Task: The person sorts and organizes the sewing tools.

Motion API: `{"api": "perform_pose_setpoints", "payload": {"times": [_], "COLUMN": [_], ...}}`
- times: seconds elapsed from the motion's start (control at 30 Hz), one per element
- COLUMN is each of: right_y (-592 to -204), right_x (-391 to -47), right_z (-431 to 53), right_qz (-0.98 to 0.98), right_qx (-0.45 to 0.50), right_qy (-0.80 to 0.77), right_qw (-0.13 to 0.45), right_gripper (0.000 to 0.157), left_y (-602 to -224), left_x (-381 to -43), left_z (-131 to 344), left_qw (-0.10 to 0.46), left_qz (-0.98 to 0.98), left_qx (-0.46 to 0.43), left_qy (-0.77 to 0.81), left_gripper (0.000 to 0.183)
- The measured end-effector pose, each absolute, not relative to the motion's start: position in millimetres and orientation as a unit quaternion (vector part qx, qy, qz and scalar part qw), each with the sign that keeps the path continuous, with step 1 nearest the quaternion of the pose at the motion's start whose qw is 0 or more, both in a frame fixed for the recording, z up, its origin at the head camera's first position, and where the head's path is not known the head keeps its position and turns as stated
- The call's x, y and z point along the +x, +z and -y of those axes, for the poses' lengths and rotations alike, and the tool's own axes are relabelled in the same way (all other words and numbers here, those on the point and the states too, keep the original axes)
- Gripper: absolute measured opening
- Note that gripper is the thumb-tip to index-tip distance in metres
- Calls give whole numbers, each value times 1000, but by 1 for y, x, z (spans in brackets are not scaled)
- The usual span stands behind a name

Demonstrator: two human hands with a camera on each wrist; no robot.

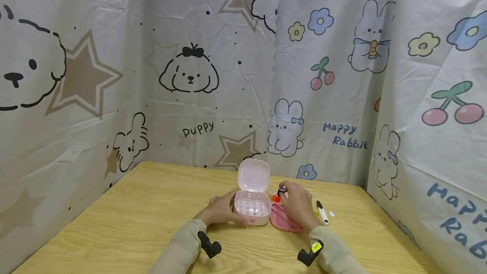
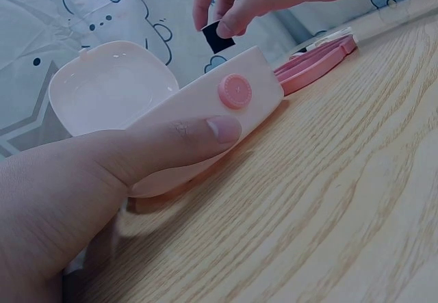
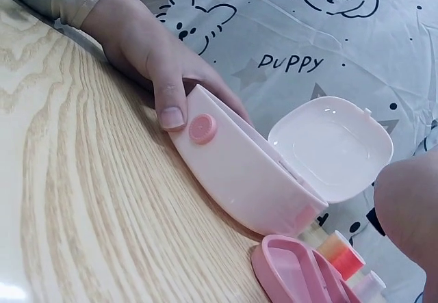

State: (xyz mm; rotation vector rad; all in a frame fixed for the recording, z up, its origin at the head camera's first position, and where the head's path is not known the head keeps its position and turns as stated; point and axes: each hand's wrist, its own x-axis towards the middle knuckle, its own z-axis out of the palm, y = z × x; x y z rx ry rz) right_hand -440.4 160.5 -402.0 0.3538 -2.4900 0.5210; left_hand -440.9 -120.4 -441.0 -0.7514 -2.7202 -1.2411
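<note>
A pale pink box (image 1: 261,220) with a round pink button stands on the table, its lid (image 1: 253,174) raised. My left hand (image 1: 220,209) grips the box's left side, thumb (image 2: 222,130) along the front wall beneath the button (image 2: 235,91). Between thumb and fingertips, my right hand (image 1: 297,203) pinches a black thread spool (image 2: 218,37) above the table, to the right of the box. Below that hand lies a darker pink divided tray (image 1: 279,218), partly covered by it. A red-orange spool (image 3: 344,256) and a paler spool (image 3: 369,284) stand behind the tray.
White-and-black thread snips (image 1: 322,213) lie right of my right hand, a small white piece (image 1: 332,214) beside them. The wooden table (image 1: 144,206) meets a printed fabric curtain (image 1: 190,138) at its back and sides.
</note>
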Motion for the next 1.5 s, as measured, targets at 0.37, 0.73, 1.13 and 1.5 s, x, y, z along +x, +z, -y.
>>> {"api": "perform_pose_setpoints", "payload": {"times": [0.37,0.73,1.13,1.5], "right_y": [-402,-403,-403,-408], "right_x": [-437,-437,-437,-435], "right_z": [-152,-146,-139,-127], "right_qz": [928,922,919,914], "right_qx": [139,155,179,219], "right_qy": [197,199,197,213], "right_qw": [286,295,292,269], "right_gripper": [22,22,20,21], "left_y": [-445,-448,-451,-442], "left_x": [-444,-447,-448,-440], "left_z": [121,121,120,121], "left_qw": [39,48,53,46], "left_qz": [884,885,884,884], "left_qx": [-244,-249,-250,-255], "left_qy": [-397,-391,-391,-390], "left_gripper": [113,113,112,110]}}
